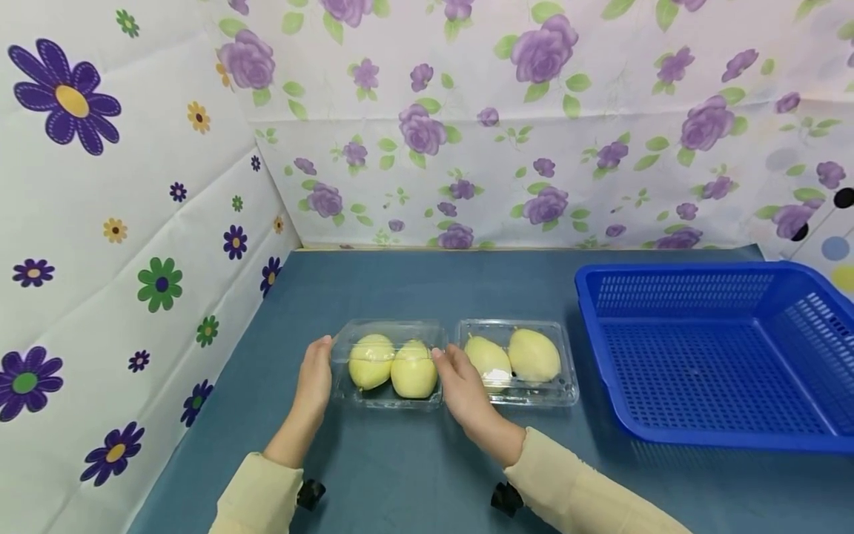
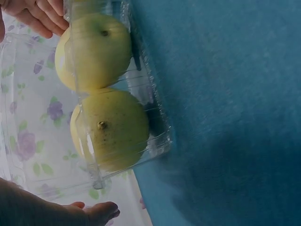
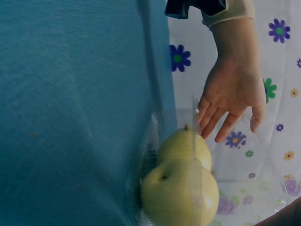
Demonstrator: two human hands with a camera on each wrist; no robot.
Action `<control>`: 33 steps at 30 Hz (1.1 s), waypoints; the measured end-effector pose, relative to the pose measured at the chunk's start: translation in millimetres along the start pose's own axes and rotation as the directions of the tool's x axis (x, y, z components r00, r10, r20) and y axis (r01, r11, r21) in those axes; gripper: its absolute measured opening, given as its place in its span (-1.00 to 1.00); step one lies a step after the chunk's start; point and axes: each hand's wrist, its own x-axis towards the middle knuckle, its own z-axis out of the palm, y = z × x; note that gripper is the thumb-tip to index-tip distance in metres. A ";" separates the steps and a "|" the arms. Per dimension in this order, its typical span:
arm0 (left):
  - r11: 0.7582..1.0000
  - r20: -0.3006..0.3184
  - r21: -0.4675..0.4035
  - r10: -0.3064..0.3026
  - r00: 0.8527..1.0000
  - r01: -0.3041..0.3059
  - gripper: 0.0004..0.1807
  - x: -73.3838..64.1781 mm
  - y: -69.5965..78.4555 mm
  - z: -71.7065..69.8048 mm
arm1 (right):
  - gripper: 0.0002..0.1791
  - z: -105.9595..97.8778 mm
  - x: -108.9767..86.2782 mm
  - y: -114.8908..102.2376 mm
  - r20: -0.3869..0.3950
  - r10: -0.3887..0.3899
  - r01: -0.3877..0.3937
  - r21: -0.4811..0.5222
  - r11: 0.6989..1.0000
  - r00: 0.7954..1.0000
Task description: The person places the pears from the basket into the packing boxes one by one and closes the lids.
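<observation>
A clear plastic clamshell box holds two yellow-green pears side by side on the table. Its transparent lid stands raised above the fruit. At the box's left side is my left hand, palm facing the box and fingers straight, as the right wrist view shows. My right hand is at the opposite side, thumb at the lid's front corner; in the left wrist view its fingers extend straight beside a pear.
Just right of my right hand lies a second clamshell box with two pears. Farther right stands a large blue plastic basket. Flowered sheets rise behind and to the left of the blue-green table.
</observation>
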 end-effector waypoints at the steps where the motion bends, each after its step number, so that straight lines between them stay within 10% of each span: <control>1: 1.000 -0.006 -0.011 -0.001 1.000 0.001 -0.36 -0.8 -1.2 0.3 | -0.28 0.7 -0.4 2.1 -0.002 -0.020 0.020 -0.006 1.000 1.000; 33: 0.996 0.015 -0.064 -0.064 0.998 0.065 -0.47 -17.8 -25.8 6.0 | -0.32 10.0 -30.9 10.5 -0.004 -0.016 0.015 -0.080 0.997 1.000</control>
